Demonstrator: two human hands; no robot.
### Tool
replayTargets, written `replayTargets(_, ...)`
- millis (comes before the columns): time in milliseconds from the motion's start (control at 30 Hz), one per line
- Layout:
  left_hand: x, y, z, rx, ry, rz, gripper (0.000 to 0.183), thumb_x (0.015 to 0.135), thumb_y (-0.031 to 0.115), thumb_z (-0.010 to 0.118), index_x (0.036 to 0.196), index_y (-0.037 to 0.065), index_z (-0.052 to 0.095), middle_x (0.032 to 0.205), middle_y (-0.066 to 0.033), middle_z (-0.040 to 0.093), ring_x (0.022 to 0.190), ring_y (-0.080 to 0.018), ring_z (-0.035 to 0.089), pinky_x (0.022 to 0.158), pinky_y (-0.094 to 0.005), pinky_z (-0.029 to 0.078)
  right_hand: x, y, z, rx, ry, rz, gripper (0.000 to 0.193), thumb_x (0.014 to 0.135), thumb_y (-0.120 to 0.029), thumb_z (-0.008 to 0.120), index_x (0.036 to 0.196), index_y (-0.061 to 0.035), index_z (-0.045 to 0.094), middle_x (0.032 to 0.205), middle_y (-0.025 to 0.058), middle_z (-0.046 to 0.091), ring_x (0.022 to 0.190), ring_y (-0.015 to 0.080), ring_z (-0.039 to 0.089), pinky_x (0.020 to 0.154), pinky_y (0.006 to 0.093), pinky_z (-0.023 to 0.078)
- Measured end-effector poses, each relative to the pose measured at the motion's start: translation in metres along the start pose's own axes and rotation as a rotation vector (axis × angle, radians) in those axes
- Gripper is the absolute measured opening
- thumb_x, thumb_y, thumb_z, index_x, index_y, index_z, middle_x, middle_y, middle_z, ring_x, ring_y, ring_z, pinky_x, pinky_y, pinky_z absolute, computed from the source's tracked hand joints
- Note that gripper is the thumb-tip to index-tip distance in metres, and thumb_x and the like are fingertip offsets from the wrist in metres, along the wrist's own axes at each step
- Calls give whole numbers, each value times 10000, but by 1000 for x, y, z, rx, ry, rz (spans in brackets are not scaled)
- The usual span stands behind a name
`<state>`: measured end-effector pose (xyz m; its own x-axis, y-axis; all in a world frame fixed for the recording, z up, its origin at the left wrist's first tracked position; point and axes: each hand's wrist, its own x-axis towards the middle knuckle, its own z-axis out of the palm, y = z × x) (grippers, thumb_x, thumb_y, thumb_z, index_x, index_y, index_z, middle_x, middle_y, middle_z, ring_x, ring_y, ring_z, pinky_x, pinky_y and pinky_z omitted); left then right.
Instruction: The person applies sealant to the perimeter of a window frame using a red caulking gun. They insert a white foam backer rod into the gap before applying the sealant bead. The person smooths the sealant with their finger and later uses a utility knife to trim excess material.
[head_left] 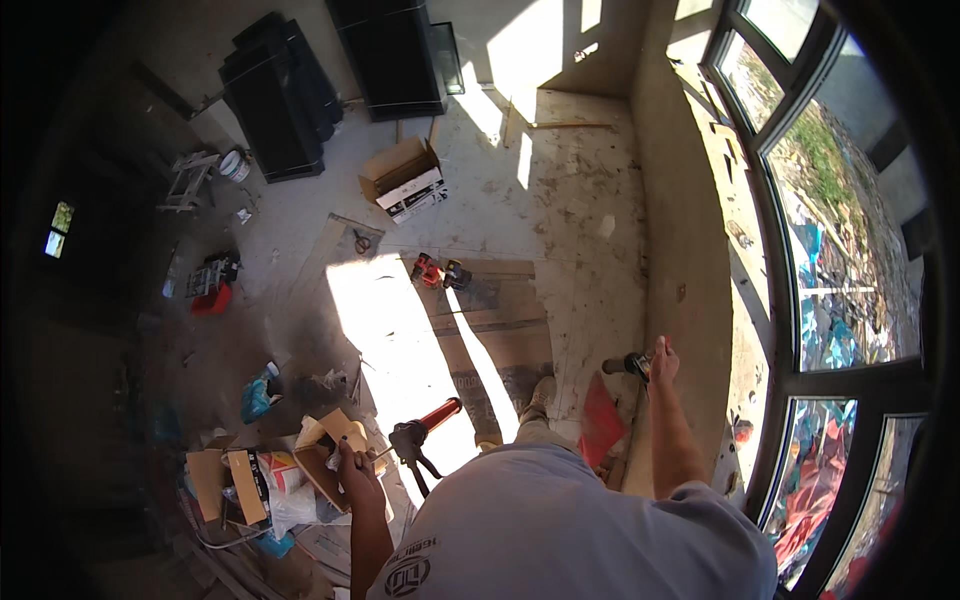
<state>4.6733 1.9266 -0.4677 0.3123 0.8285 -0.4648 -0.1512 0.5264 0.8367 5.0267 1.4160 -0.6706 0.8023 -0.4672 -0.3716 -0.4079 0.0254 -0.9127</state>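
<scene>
My left hand [358,482] is closed on the thin metal rod of a caulking gun, at the lower left. The gun [408,440] has a black handle and trigger and a red barrel that points up and to the right. Out to the right, my right hand [662,366] grips a dark cylinder [628,366]; its exact kind is hard to make out. That cylinder lies close to the wall under the window, above a red sheet-like piece [600,420] on the floor. Both arms are spread apart.
Opened cardboard boxes [240,478] and plastic bags crowd the lower left. A red-and-black power tool [428,270] rests on flattened cardboard [490,310] ahead. Farther off are an open carton [405,185] and tall dark panels [270,105]. Framed windows [790,180] run along the right.
</scene>
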Motion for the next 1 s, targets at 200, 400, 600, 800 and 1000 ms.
replayTargets(200,-41,10,-55,149,-81,-47,512,1095,283,508,629,181,322,562,9,327,670,-141,522,932,-322,496,-29,-41,-40,-630,165,-212,617,967,-578,552,875,18,685,782,192,671,770,342,679,760,443,510)
replayTargets(400,-26,3,-97,341,-333,-93,453,1100,279,498,684,167,356,555,25,272,591,-127,445,907,-332,508,-109,-68,-57,62,-45,54,468,1034,-427,544,846,-15,665,783,74,656,672,174,637,657,352,518)
replayTargets(600,-27,6,-74,612,-99,-47,407,1062,429,560,842,94,482,641,33,275,610,-105,429,718,-273,457,-138,-48,-77,416,-87,39,423,1069,-367,493,824,-41,606,750,62,614,603,153,580,588,313,470)
replayTargets(800,-40,14,-29,673,-82,20,605,1054,498,543,637,199,223,587,48,204,564,-121,300,645,-240,368,-100,-10,-95,277,10,36,417,1062,-360,511,816,-35,603,744,46,614,623,126,544,609,313,455)
replayTargets(1000,-59,19,20,611,-214,74,614,1089,476,461,598,168,258,547,27,285,534,-136,317,766,-361,472,-41,14,-148,189,216,75,426,1044,-341,539,759,-34,615,683,45,618,632,115,559,611,320,451)
